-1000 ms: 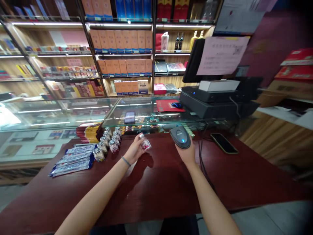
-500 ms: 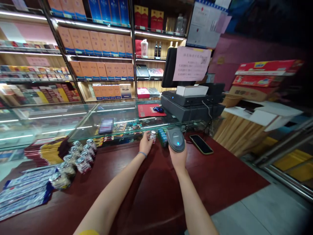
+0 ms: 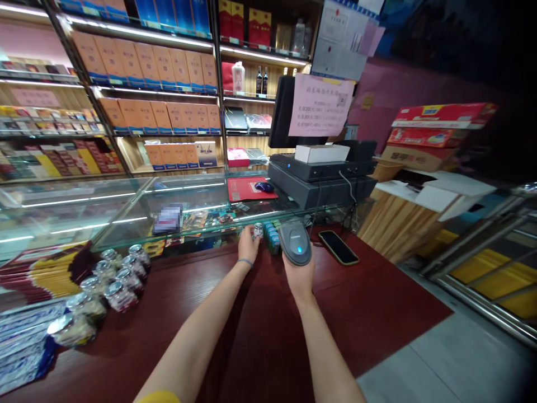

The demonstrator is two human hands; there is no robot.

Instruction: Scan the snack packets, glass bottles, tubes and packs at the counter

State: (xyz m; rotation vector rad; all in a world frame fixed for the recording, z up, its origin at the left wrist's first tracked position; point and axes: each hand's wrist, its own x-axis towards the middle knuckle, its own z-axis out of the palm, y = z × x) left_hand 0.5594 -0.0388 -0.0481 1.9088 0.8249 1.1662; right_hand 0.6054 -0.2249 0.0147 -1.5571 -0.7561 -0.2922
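My left hand (image 3: pixel 248 246) is closed round a small glass jar (image 3: pixel 258 230) with a silvery lid, at the far edge of the dark red counter (image 3: pixel 251 336). Just right of that jar stands a row of small green packs (image 3: pixel 272 237). My right hand (image 3: pixel 300 274) grips a grey barcode scanner (image 3: pixel 295 244) from beneath; a blue light glows on its top. The scanner's handle is mostly hidden by my fingers. To the right of it a phone (image 3: pixel 339 247) lies flat, screen up and dark.
Several lidded jars (image 3: pixel 121 295) stand in two rows at the left, beside blue-white packets (image 3: pixel 25 341) and maroon-yellow packs (image 3: pixel 46 271). Beyond the counter lie a glass showcase (image 3: pixel 188 193), a mouse (image 3: pixel 264 187) on a red mat and a monitor (image 3: pixel 283 112) above a black till (image 3: pixel 319 184).
The view has turned slightly to the right, so shelves and jars shift left. Both hands keep hold of the jar and the scanner, with little other movement.
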